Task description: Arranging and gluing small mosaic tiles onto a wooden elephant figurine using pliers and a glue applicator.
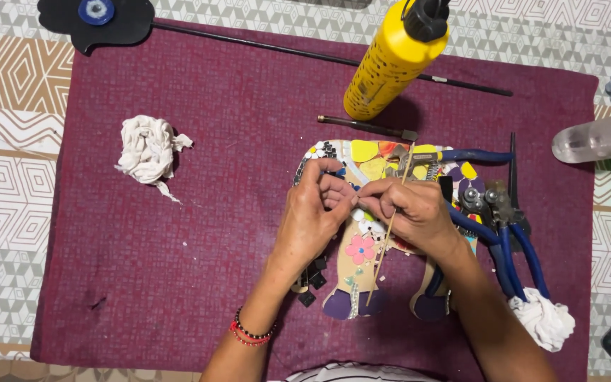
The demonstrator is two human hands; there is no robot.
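Observation:
My left hand [314, 212] and my right hand [408, 211] meet over a flat wooden cut-out covered in coloured mosaic tiles [376, 161]. The left fingertips pinch a small tile piece where the hands touch; its colour is hard to tell. A thin wooden stick [389, 228] is gripped in my right hand and slants from upper right down across the cut-out. A pink flower piece [360, 249] sits on the bare wood below the hands. Small dark tiles [311, 281] lie beside my left wrist.
A yellow bottle with a black cap [394, 56] stands behind the cut-out. Blue-handled nippers [507, 226] lie at right beside a white rag [544, 320]. Another crumpled white rag [148, 150] lies at left on the maroon mat [178, 269]. A long black rod [305, 53] crosses the back.

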